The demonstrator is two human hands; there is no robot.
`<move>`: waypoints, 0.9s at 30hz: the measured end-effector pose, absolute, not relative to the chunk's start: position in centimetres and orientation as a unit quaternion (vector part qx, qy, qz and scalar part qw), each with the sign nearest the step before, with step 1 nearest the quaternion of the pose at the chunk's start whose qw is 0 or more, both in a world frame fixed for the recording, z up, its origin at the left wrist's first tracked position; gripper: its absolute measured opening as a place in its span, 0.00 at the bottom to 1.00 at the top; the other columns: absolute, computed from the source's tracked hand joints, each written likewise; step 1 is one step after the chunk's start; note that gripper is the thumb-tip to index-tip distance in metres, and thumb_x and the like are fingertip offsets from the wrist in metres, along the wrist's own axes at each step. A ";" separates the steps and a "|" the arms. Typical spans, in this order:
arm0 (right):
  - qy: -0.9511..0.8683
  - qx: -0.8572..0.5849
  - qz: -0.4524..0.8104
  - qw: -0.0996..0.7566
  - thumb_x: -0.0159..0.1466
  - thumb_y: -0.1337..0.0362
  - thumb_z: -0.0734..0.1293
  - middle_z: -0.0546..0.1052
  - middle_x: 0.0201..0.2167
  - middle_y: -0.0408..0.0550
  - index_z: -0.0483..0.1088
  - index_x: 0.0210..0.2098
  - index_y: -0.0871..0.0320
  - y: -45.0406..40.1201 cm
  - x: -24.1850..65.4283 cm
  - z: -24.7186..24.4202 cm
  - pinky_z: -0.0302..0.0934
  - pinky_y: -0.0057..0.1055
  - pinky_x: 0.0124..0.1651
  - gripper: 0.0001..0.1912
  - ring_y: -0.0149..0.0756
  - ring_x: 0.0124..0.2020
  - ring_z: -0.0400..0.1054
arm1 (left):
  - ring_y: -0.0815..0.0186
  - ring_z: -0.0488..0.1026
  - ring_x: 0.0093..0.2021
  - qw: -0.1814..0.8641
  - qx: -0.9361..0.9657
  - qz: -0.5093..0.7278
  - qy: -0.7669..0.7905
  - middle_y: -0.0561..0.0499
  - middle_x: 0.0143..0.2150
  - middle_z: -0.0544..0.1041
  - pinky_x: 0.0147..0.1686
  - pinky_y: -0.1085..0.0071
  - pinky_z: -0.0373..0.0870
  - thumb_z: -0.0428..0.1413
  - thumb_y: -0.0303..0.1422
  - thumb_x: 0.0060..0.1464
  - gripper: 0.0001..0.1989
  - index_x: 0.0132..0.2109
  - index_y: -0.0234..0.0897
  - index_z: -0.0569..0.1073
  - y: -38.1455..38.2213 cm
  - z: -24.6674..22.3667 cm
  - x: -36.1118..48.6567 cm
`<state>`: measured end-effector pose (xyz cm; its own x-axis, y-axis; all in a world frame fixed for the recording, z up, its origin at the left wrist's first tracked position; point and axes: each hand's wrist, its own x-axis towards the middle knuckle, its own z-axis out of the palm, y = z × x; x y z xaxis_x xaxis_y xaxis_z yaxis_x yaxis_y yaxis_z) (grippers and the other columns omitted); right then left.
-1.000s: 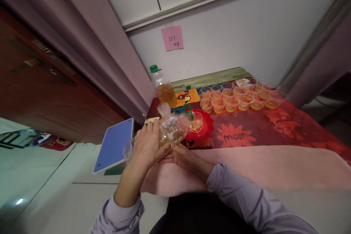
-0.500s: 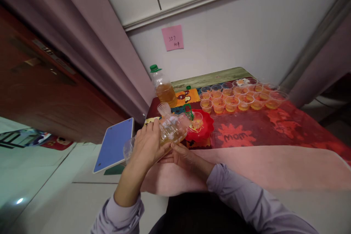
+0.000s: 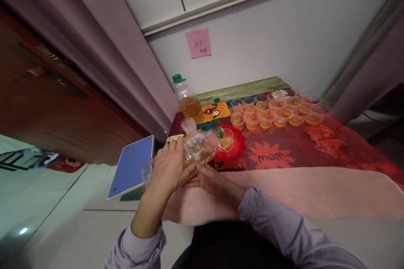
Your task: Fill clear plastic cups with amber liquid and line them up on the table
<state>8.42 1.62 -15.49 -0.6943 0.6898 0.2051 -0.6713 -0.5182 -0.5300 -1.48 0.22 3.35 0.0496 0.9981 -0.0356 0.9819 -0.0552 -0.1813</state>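
A clear plastic bottle (image 3: pixel 198 149) with pale yellow liquid lies tilted across my hands, its neck toward a small clear cup (image 3: pixel 226 138). My left hand (image 3: pixel 170 162) is wrapped over the bottle's body from above. Under the near side, my right hand (image 3: pixel 210 180) grips it, its fingers partly hidden. The cup stands on a red scalloped plate (image 3: pixel 238 157). A green strap or handle (image 3: pixel 216 126) shows by the bottle's neck. Behind the bottle is a stack of clear cups (image 3: pixel 188 125). Whether liquid is flowing is hard to make out.
Several clear cups with yellowish liquid (image 3: pixel 267 118) stand in rows at the back right. A large green-capped bottle (image 3: pixel 191 107) stands at the back left, near a small green cap (image 3: pixel 216 100). A blue board (image 3: pixel 132 166) juts out left of the patterned table (image 3: pixel 303 151).
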 end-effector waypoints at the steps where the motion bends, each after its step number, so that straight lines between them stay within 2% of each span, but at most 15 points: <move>1: -0.297 -0.021 0.871 0.391 0.68 0.43 0.74 0.82 0.59 0.55 0.68 0.65 0.51 1.6 8.4 -15.6 0.70 0.57 0.65 0.33 0.48 0.55 0.81 | 0.42 0.73 0.62 0.054 -0.724 0.073 -0.684 0.32 0.64 0.75 0.55 0.54 0.67 0.61 0.45 0.62 0.38 0.71 0.31 0.61 0.2 3.4 -1.5; 7: -0.302 -0.035 0.873 0.381 0.67 0.41 0.75 0.81 0.60 0.56 0.67 0.67 0.52 1.6 8.5 -15.5 0.69 0.57 0.66 0.37 0.49 0.58 0.79 | 0.41 0.73 0.62 0.053 -0.723 0.073 -0.685 0.32 0.64 0.74 0.55 0.54 0.67 0.62 0.44 0.62 0.37 0.70 0.30 0.63 0.0 3.5 -1.4; 27: -0.297 -0.023 0.874 0.385 0.67 0.42 0.75 0.81 0.60 0.56 0.68 0.67 0.52 1.5 8.4 -15.7 0.70 0.53 0.64 0.35 0.46 0.55 0.80 | 0.42 0.73 0.62 0.057 -0.723 0.075 -0.685 0.32 0.63 0.75 0.56 0.54 0.67 0.62 0.46 0.62 0.39 0.71 0.30 0.61 0.1 3.2 -1.5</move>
<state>8.37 1.50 -15.68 -0.7030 0.6860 0.1877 -0.6586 -0.5282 -0.5360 -1.51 0.15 3.22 0.0506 0.9983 -0.0301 0.9811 -0.0553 -0.1852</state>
